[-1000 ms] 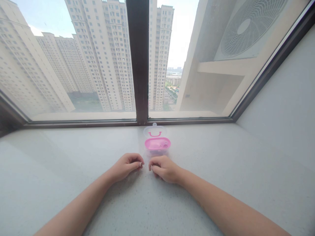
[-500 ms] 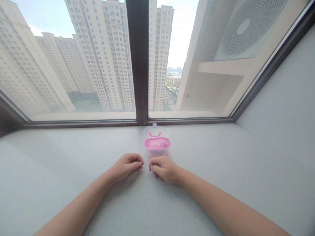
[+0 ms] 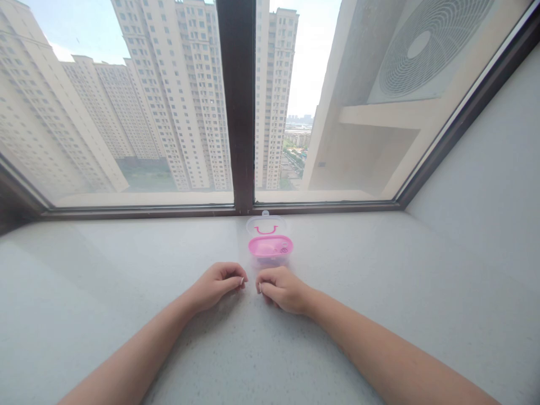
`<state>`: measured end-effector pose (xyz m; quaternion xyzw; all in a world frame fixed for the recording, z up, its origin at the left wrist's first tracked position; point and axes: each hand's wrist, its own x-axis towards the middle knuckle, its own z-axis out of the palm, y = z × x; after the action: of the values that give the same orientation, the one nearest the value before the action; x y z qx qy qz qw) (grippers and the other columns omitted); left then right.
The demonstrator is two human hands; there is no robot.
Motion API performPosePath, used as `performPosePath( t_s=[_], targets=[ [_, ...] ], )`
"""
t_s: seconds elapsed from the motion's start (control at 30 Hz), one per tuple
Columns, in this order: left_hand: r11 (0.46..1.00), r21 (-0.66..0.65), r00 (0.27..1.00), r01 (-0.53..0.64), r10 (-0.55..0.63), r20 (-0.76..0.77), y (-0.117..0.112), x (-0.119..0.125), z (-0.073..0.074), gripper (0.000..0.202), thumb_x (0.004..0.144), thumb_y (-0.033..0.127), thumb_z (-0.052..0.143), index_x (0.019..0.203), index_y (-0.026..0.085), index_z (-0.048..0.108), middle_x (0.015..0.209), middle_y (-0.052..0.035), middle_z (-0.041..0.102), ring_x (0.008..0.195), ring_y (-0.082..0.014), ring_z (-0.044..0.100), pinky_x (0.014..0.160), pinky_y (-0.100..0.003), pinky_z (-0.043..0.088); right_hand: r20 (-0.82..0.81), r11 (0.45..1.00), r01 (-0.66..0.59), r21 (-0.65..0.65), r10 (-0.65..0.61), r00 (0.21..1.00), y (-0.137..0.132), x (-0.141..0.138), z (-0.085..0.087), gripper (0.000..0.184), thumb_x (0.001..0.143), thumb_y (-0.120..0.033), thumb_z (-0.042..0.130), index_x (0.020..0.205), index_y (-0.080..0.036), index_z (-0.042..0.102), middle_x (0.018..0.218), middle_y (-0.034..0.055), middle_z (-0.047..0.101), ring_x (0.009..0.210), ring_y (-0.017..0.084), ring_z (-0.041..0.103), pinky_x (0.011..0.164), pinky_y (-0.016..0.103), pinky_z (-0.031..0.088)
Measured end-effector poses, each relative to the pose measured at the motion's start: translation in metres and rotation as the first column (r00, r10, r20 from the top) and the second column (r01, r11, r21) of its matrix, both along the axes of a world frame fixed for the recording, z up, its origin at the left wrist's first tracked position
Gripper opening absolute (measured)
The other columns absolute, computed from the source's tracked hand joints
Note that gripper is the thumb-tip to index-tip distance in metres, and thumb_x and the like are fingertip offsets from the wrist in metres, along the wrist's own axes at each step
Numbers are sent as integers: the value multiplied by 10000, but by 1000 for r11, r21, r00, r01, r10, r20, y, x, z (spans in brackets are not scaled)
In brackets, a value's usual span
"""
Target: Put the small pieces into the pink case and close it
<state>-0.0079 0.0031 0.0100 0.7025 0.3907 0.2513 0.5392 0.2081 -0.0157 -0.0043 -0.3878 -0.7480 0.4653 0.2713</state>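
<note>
Both my hands rest on a pale speckled windowsill (image 3: 126,292), close together in the middle. My left hand (image 3: 217,284) has its fingers curled into a pinch, fingertips pointing right. My right hand (image 3: 280,288) is curled the same way, fingertips pointing left, a small gap between the two. Whatever the fingertips pinch is too small to make out. Just behind the hands stands a small open box (image 3: 270,247) with a pink tray and a clear lid (image 3: 265,225) tipped back toward the window.
A dark window frame (image 3: 238,112) with a centre post runs along the back of the sill. A light wall (image 3: 485,185) closes the right side. Outside are tall apartment blocks and an air-conditioner unit (image 3: 422,48).
</note>
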Motion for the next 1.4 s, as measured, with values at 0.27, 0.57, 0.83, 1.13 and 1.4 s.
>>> performPosePath(
  t_s=[0.27, 0.57, 0.83, 1.13, 1.4],
  targets=[
    [1000, 9, 1000, -2, 3, -8, -1, 1, 3, 167, 787, 259, 538, 807, 127, 639, 710, -15, 605, 675, -134, 513, 659, -250, 395, 13, 1000, 1, 11, -1, 1000, 0, 0, 1, 160, 770, -79, 425, 703, -161, 545, 528, -46, 526, 426, 60, 456, 473, 165, 367],
    [999, 47, 999, 2, 0, -50, -1, 0, 1, 193, 805, 288, 536, 815, 132, 650, 727, -22, 616, 695, -141, 528, 672, -249, 414, 45, 1000, 4, 25, -5, 999, -1, 0, 3, 154, 782, -85, 436, 715, -159, 554, 536, -45, 539, 438, 61, 461, 502, 172, 371],
    [997, 80, 996, 5, 1, -85, -1, 0, 2, 221, 819, 320, 538, 808, 130, 650, 714, -18, 606, 680, -139, 516, 654, -247, 407, 57, 1000, 14, 20, -15, 998, -1, 0, 1, 133, 816, -134, 464, 735, -155, 568, 549, -35, 552, 449, 72, 463, 479, 178, 362],
    [995, 100, 995, 10, 0, -97, -2, 0, 3, 211, 823, 310, 539, 800, 134, 654, 719, -15, 607, 684, -139, 508, 651, -239, 396, 63, 999, 17, 48, -20, 998, -1, -1, 2, 125, 820, -149, 486, 729, -154, 572, 538, -38, 545, 431, 65, 444, 468, 174, 356],
    [996, 90, 997, 4, 2, -77, 0, -1, -2, 215, 825, 316, 550, 814, 131, 658, 723, -17, 611, 694, -140, 514, 657, -241, 402, 67, 998, 18, 54, -22, 997, -2, -1, 2, 127, 827, -164, 500, 730, -151, 580, 546, -32, 553, 434, 65, 447, 463, 174, 350]
  ],
)
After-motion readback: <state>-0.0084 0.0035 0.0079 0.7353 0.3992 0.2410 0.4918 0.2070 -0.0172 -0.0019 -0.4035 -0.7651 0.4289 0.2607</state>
